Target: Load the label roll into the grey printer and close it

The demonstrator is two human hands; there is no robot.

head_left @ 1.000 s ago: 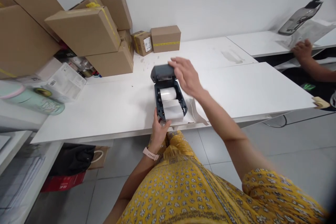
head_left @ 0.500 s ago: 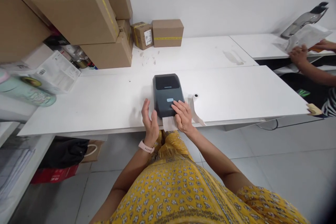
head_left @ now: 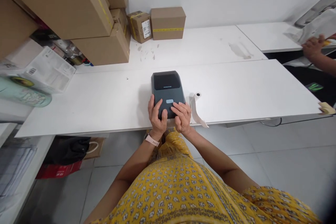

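A dark grey portable label printer [head_left: 167,92] with a light blue button lies near the front edge of the white table [head_left: 105,105]. My left hand [head_left: 158,116] grips its near left corner, fingers along the side and over the top. Around the near right corner, my right hand [head_left: 182,116] is curled, with fingertips beside the button. Between the hands a bit of white paper [head_left: 170,123] shows at the printer's near end, mostly hidden. Just right of the printer stands a small paper roll [head_left: 197,96], its loose strip trailing to the table edge.
Cardboard boxes [head_left: 99,49] are stacked at the back left, with two small boxes [head_left: 168,24] against the wall. A mint bottle [head_left: 28,92] and a white carton [head_left: 52,70] lie on the left. At far right, another person's hand [head_left: 313,46] holds a white package [head_left: 319,26].
My left hand has moved from beside the printer onto its near left corner. The paper at the front is now mostly covered. My right hand stays on the printer.
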